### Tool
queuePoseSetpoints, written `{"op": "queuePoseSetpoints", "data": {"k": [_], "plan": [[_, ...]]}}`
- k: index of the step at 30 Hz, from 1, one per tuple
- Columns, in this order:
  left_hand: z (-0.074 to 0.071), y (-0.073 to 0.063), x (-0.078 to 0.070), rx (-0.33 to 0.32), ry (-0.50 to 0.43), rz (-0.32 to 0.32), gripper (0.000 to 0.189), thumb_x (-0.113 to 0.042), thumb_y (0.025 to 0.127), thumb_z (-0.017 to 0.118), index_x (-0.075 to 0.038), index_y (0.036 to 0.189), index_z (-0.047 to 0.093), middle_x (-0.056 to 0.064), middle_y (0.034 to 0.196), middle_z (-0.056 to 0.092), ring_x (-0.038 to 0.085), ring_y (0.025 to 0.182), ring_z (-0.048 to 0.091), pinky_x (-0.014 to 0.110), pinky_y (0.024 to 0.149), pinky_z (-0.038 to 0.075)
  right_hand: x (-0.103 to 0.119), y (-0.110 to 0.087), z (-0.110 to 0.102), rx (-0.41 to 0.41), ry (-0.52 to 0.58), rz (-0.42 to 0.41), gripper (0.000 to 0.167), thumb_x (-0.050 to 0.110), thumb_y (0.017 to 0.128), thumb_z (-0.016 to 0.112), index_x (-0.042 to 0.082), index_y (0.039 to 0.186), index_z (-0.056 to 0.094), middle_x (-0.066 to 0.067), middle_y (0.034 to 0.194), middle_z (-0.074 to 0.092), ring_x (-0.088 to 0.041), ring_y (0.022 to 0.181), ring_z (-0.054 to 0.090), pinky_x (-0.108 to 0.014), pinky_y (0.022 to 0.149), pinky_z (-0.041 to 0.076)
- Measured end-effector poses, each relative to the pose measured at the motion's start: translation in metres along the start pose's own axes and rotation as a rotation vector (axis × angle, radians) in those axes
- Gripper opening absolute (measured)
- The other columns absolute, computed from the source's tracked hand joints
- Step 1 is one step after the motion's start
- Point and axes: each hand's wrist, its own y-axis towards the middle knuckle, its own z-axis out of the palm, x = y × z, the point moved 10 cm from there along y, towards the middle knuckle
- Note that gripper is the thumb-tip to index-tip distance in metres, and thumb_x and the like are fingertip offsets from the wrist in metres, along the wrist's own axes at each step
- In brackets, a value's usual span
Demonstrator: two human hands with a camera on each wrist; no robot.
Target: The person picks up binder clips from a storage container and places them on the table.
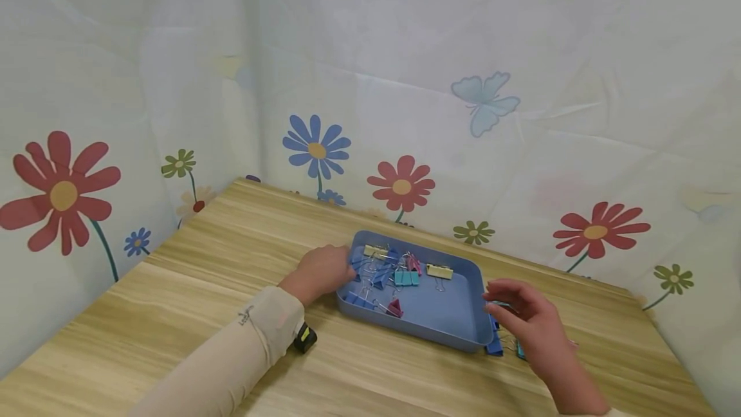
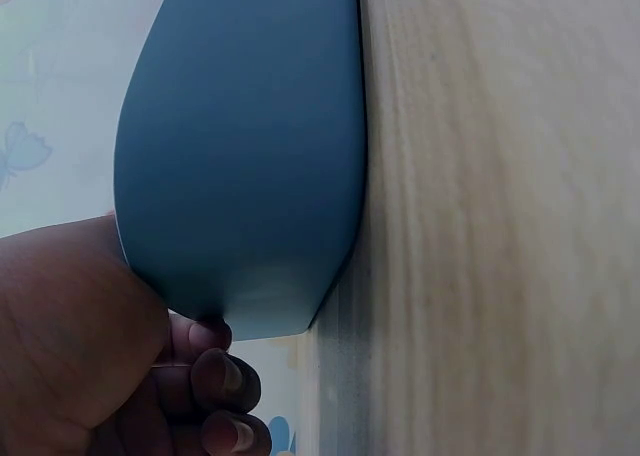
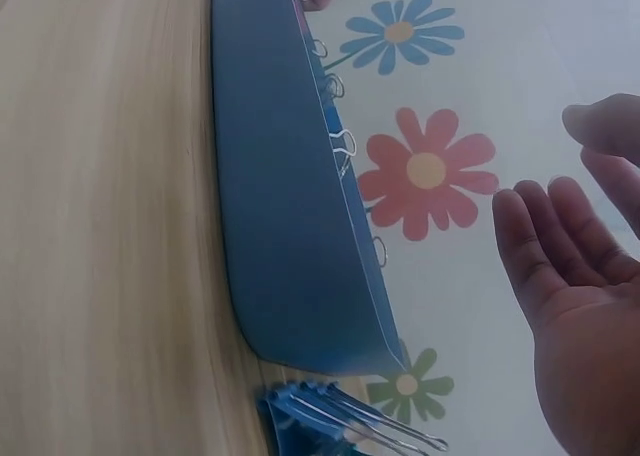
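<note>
A shallow blue plastic tray [image 1: 413, 327] sits on the wooden table with several binder clips in it, mostly toward its left half. Among them are a teal binder clip [image 1: 406, 278], a yellow binder clip [image 1: 440, 271] and a dark pink binder clip [image 1: 395, 307]. My left hand [image 1: 324, 270] grips the tray's left end at the rim, its fingers curled in the left wrist view. Just off the tray's right end, my right hand [image 1: 529, 320] is raised with thumb and fingers apart; the right wrist view shows nothing in it.
Outside the tray's right end lie more binder clips, including a blue binder clip [image 1: 494, 340], partly hidden by my right hand. A black and yellow-green object [image 1: 305, 338] shows beside my left wrist. A flower-printed white cloth [image 1: 370, 82] hangs behind the wooden table [image 1: 231, 237].
</note>
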Motion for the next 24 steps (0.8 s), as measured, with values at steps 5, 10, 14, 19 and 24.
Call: {"op": "queuePoseSetpoints", "data": {"k": [5, 10, 14, 19, 24], "plan": [[0.0, -0.001, -0.001, 0.006, 0.001, -0.003, 0.023, -0.027, 0.088, 0.058, -0.006, 0.098, 0.062, 0.009, 0.086, 0.065, 0.02, 0.072, 0.055, 0.044, 0.072, 0.052, 0.002, 0.002, 0.008, 0.022, 0.145, -0.02, 0.03, 0.0, 0.092, 0.06, 0.0, 0.122, 0.057, 0.01, 0.11, 0.066, -0.006, 0.1, 0.066, -0.019, 0.082, 0.053], [-0.001, -0.001, -0.001, 0.01, 0.0, -0.008, 0.025, -0.027, 0.088, 0.058, -0.006, 0.1, 0.062, 0.009, 0.086, 0.065, 0.02, 0.072, 0.055, 0.044, 0.072, 0.052, 0.005, 0.004, 0.015, 0.05, 0.282, -0.053, 0.03, -0.006, 0.093, 0.055, 0.006, 0.12, 0.059, 0.007, 0.11, 0.065, -0.008, 0.1, 0.066, -0.022, 0.082, 0.054], [-0.001, -0.001, -0.001, 0.012, -0.008, -0.015, 0.025, -0.027, 0.088, 0.058, -0.006, 0.101, 0.062, 0.009, 0.087, 0.064, 0.021, 0.072, 0.055, 0.043, 0.071, 0.052, 0.005, 0.005, 0.019, 0.071, 0.345, -0.052, 0.032, -0.008, 0.093, 0.053, 0.009, 0.119, 0.06, 0.006, 0.111, 0.065, -0.01, 0.101, 0.066, -0.023, 0.083, 0.054], [0.0, 0.0, 0.0, 0.021, -0.005, -0.02, 0.027, -0.027, 0.088, 0.057, -0.005, 0.103, 0.063, 0.008, 0.087, 0.064, 0.021, 0.072, 0.055, 0.042, 0.071, 0.052, 0.004, 0.005, 0.025, 0.098, 0.388, -0.035, 0.031, -0.008, 0.094, 0.052, 0.008, 0.12, 0.06, 0.005, 0.112, 0.064, -0.011, 0.103, 0.065, -0.024, 0.085, 0.054], [0.001, 0.0, 0.0, 0.025, -0.004, -0.021, 0.027, -0.027, 0.089, 0.057, -0.005, 0.105, 0.063, 0.008, 0.088, 0.065, 0.02, 0.072, 0.055, 0.042, 0.071, 0.052, 0.006, 0.006, 0.031, 0.128, 0.41, -0.046, 0.032, -0.008, 0.094, 0.051, 0.006, 0.121, 0.059, 0.005, 0.113, 0.064, -0.011, 0.104, 0.065, -0.025, 0.086, 0.054]]}}
